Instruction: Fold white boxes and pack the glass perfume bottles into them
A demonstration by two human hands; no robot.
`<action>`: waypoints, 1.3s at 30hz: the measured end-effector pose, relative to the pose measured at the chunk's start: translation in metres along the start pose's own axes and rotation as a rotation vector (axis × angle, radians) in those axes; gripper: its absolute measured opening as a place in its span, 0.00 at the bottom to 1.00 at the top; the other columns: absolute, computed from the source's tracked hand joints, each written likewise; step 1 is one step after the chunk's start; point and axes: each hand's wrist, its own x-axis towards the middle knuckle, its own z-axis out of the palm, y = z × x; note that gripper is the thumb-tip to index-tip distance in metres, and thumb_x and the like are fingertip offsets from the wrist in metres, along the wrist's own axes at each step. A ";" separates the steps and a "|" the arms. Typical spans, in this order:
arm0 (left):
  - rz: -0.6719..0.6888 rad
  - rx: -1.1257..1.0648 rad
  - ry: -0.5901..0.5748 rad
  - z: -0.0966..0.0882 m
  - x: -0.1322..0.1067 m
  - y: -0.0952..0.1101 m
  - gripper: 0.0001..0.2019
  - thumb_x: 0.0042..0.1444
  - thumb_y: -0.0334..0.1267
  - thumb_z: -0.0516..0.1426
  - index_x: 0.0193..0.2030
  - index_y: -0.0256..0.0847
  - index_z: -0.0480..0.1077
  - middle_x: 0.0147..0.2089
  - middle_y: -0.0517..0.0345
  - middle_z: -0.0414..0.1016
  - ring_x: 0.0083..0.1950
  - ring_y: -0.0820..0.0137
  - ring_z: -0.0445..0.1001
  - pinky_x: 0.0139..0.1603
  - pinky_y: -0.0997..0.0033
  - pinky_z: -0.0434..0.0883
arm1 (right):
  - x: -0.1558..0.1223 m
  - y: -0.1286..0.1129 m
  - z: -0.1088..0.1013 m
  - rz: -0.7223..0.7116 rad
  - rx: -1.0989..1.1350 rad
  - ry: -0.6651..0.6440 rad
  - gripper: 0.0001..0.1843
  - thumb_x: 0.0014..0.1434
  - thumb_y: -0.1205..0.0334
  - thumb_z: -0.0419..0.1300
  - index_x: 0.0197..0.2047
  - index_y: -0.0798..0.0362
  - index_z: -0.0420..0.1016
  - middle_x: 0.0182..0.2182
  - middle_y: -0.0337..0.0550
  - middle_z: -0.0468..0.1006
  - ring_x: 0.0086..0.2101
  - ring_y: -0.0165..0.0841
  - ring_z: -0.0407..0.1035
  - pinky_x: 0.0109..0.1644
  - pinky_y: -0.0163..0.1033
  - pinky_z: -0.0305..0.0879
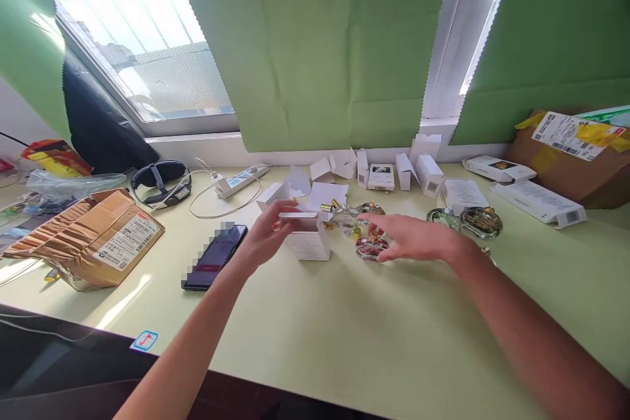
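Observation:
My left hand [270, 233] grips a small white box [311, 246] by its upper left side; the box stands upright with its top open. Over a reddish glass bottle [370, 249], my right hand [406, 236] is open, its thumb and fingers apart around the bottle's top. Whether it touches the bottle, I cannot tell. Behind the bottle lie a clear glass bottle [344, 215] and a dark one [371, 209], with small gold-coloured pieces [327, 208] beside them. To the right of my right hand are a greenish bottle [443, 218] and a dark patterned bottle [481, 222].
Several white boxes [381, 177] line the windowsill side. On the left are a phone [216, 259], a torn brown parcel [98, 236], a headset [160, 182] and a power strip [241, 180] with its cable. A cardboard box [566, 170] stands at the far right.

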 end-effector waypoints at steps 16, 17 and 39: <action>0.122 0.287 -0.239 0.002 0.011 0.057 0.13 0.66 0.45 0.50 0.51 0.45 0.71 0.54 0.55 0.74 0.42 0.68 0.77 0.43 0.65 0.76 | 0.011 0.003 0.010 0.014 -0.191 0.023 0.43 0.56 0.64 0.63 0.72 0.47 0.54 0.46 0.48 0.79 0.42 0.43 0.74 0.37 0.38 0.62; 0.109 0.240 -0.241 0.004 0.010 0.056 0.14 0.67 0.46 0.49 0.50 0.45 0.70 0.53 0.54 0.73 0.41 0.70 0.78 0.43 0.66 0.77 | 0.010 0.003 0.009 0.011 -0.198 0.019 0.42 0.55 0.64 0.63 0.72 0.46 0.55 0.45 0.48 0.80 0.41 0.43 0.74 0.36 0.37 0.61; 0.304 0.803 -0.261 0.027 0.018 0.048 0.24 0.73 0.50 0.37 0.45 0.45 0.71 0.40 0.56 0.76 0.44 0.64 0.72 0.46 0.62 0.60 | 0.006 0.003 0.007 0.012 -0.196 -0.020 0.45 0.55 0.65 0.63 0.73 0.42 0.53 0.54 0.48 0.79 0.48 0.45 0.74 0.42 0.40 0.66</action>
